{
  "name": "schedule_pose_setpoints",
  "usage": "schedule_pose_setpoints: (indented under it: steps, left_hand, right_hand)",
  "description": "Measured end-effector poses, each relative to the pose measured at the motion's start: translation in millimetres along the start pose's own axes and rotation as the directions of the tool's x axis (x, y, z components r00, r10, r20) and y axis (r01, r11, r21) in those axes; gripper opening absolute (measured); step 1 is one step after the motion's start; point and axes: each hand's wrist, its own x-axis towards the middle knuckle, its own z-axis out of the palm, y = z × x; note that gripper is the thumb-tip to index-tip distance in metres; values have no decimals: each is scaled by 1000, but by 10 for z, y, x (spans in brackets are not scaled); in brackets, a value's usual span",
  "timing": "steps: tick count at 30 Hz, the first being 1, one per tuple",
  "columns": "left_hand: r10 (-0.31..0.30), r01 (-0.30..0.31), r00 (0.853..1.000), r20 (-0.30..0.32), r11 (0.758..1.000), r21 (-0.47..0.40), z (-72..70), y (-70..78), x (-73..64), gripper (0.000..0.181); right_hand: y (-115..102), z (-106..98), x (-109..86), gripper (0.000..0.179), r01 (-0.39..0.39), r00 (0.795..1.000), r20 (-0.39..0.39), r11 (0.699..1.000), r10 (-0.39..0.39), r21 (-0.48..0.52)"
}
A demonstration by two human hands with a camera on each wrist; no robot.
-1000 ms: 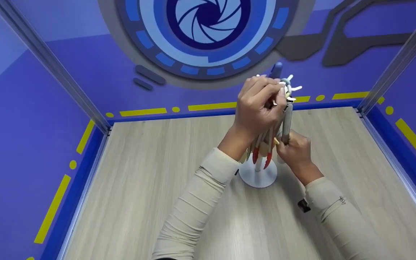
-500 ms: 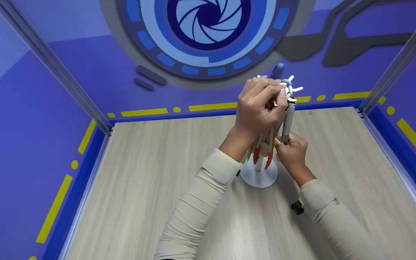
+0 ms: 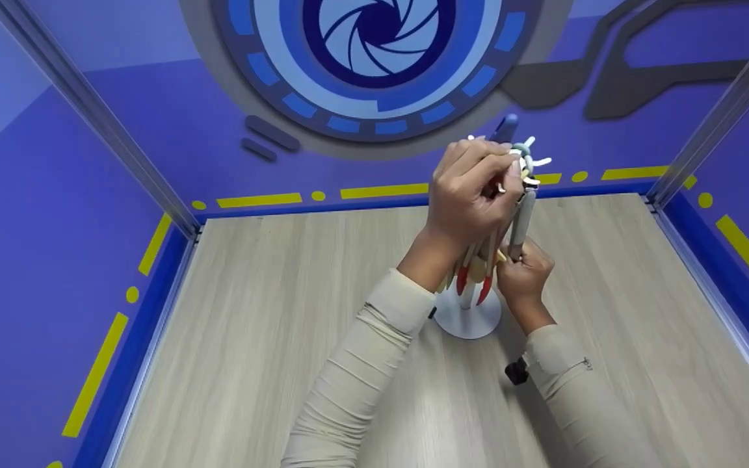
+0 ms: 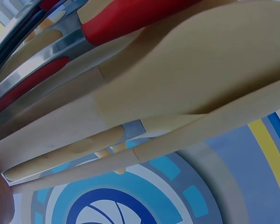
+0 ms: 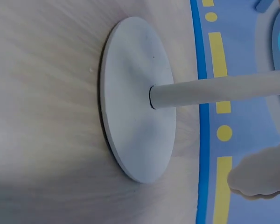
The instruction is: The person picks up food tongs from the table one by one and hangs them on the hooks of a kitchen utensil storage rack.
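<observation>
A utensil rack on a round white base (image 3: 469, 318) carries hanging kitchen tools. My left hand (image 3: 472, 185) is at its top, fingers and thumb pinched together beside the pale hooks (image 3: 530, 159); what lies between them is mostly hidden. Tongs with red tips (image 3: 484, 289) hang below that hand, and beige spoon-like heads (image 4: 191, 60) fill the left wrist view. On the rack's right side, my right hand (image 3: 525, 270) grips the lower part of a kitchen utensil with a grey handle (image 3: 523, 218), which points up towards the hooks. A pale rounded utensil end (image 5: 256, 172) shows in the right wrist view.
The rack's white post (image 5: 214, 92) rises from the base on a wood-grain table (image 3: 296, 312). Blue printed panels (image 3: 361, 169) close in the back and sides, with metal corner posts (image 3: 98, 123). A blue rounded piece (image 3: 506, 128) sticks up behind the left hand.
My right forearm has swung left, towards the base, while its hand keeps the grip. Left hand, rack and utensils stand slightly further right in view; the left hand's pinch looks the same.
</observation>
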Motion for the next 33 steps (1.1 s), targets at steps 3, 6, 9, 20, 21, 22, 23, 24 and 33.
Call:
schedule_pose_setpoints:
  steps: [3,6,9,20,21,22,23,24,33]
  left_hand:
    - [6,-6,1000,-1,1000,-2,-1,13,10,13]
    - [13,-13,1000,2,1000,-7,4,23,16,13]
    - [8,-8,1000,3,1000,-8,10,21,9,13]
    - [-3,3,1000,-3,1000,-10,16,7,1,14]
    - [-1,1,1000,-4,1000,-7,18,9,7,13]
    - [2,-2,1000,-5,1000,-6,24,15,15,13]
    - [5,-5,1000,-5,1000,-6,32,22,23,13]
    - [9,-9,1000,-2,1000,-5,41,28,31,13]
    - [8,-8,1000,2,1000,-16,85,14,22,13]
  right_hand:
    - [25,28,7,32,7,1000,-23,1000,-6,17]
    - [61,52,6,32,16,999,-50,1000,-15,19]
    - [82,73,-3,33,19,998,-58,1000,-18,16]
    - [103,138,-20,38,10,996,-86,1000,-9,16]
    - [107,141,-24,38,8,996,-89,1000,-6,16]
    - [110,142,-27,39,4,996,-92,1000,-2,15]
    - [111,143,-29,40,-1,996,-94,1000,2,15]
    - [112,144,-32,40,-6,995,-100,1000,7,15]
    - [134,158,-59,38,-9,992,-123,999,13,36]
